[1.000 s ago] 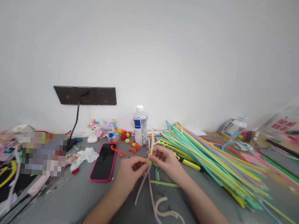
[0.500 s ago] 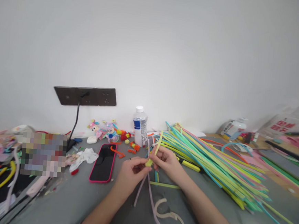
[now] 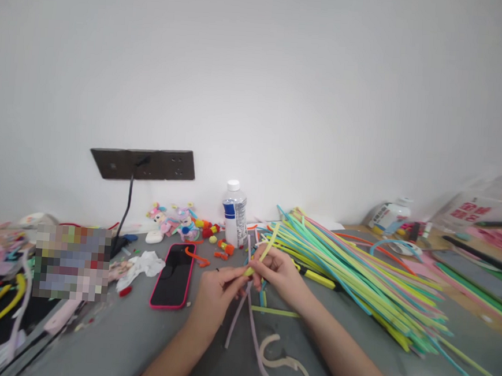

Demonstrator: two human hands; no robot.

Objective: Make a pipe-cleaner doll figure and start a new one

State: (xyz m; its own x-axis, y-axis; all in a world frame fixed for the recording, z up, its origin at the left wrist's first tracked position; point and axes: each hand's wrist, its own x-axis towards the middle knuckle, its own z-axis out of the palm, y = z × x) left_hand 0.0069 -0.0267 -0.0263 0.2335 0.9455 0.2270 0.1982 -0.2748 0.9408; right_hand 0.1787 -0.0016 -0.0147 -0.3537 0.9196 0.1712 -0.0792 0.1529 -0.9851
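Observation:
My left hand and my right hand meet over the grey table, both pinched closed on a small bundle of pipe cleaners. A yellow pipe cleaner sticks up and to the right from between my fingers. Two lilac pipe cleaner ends hang down from my hands onto the table. A cream curled pipe cleaner lies just below them.
A big fan of coloured pipe cleaners covers the table to the right. A phone in a pink case, a water bottle, small toy figures, crumpled paper and a wall socket strip lie behind. More craft clutter fills the left edge.
The yellow pipe cleaner, upright a second ago, now leans to the right. My hands stay together at the same spot, shifted very slightly.

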